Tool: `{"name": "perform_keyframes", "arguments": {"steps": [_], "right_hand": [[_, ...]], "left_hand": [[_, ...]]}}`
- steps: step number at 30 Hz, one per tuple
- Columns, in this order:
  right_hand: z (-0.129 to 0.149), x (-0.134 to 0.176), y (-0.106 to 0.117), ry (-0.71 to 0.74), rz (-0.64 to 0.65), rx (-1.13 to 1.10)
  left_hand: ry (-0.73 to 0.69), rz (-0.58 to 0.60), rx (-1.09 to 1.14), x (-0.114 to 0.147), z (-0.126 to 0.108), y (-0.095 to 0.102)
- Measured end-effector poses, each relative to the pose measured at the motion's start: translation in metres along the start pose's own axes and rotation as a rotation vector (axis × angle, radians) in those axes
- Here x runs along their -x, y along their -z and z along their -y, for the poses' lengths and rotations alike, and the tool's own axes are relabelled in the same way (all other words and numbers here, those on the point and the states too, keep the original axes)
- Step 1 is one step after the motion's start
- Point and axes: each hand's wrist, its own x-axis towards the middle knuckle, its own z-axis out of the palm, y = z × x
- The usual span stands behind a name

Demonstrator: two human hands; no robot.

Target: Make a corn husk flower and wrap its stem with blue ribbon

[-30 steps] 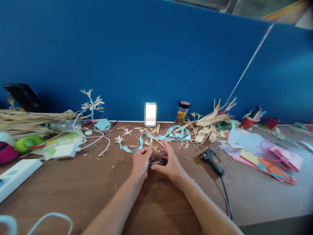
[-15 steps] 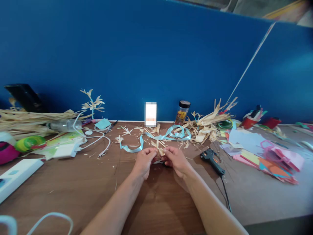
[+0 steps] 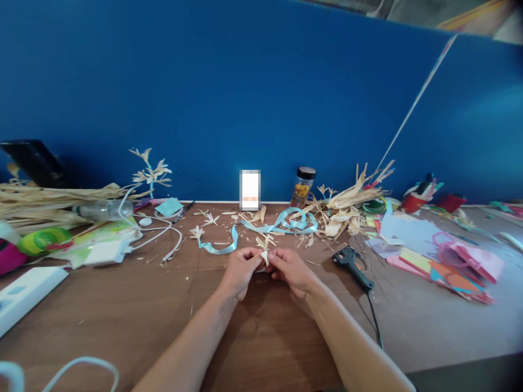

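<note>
The pale husk piece [image 3: 265,253] is in the head view between the fingertips of both hands, above the brown table [image 3: 261,343]. The left hand [image 3: 240,271] pinches it from one side with thumb and forefinger, and the right hand [image 3: 295,270] pinches it from the other; neither has let go.

Judging by its shape, the piece is already split into thin strips at one end, and the fingers seem busy at the other. Whether its base is fastened, I cannot tell. Beyond the fingertips lies a blue ribbon [image 3: 223,251], to which the piece looks unjoined. Far to their left stands a husk-flower sprig [image 3: 152,175]; well to their right the glue gun [image 3: 353,269] rests untouched.

The strips fan outward past the fingertips, away from the body; the whole, whitish end tapers back between them. The long axis thus runs roughly away from the body, crossing the line between the hands; its exact tilt is unclear.
</note>
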Motion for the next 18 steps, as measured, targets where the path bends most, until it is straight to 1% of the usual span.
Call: {"name": "perform_keyframes", "arguments": {"steps": [4, 6, 8, 11, 13, 15, 18], "right_hand": [[-0.001, -0.001, -0.001, 0.075, -0.006, 0.095], [0.0, -0.001, 0.0, 0.094, 0.011, 0.09], [0.002, 0.0, 0.001, 0.065, 0.068, 0.008], [0.008, 0.005, 0.003, -0.036, 0.192, -0.201], [0.011, 0.008, 0.003, -0.1, 0.251, -0.318], [0.013, 0.01, 0.003, -0.136, 0.28, -0.375], [0.014, 0.012, 0.003, -0.146, 0.317, -0.397]], "left_hand": [[-0.019, -0.005, -0.019, 0.0, 0.001, -0.001], [-0.008, -0.005, -0.002, 0.001, 0.0, -0.002], [0.03, 0.047, 0.045, 0.003, -0.002, -0.003], [0.086, 0.2, 0.129, 0.006, -0.006, -0.002], [0.099, 0.274, 0.149, 0.007, -0.009, -0.001], [0.106, 0.3, 0.141, 0.009, -0.011, 0.0], [0.107, 0.3, 0.127, 0.011, -0.014, 0.0]]}}
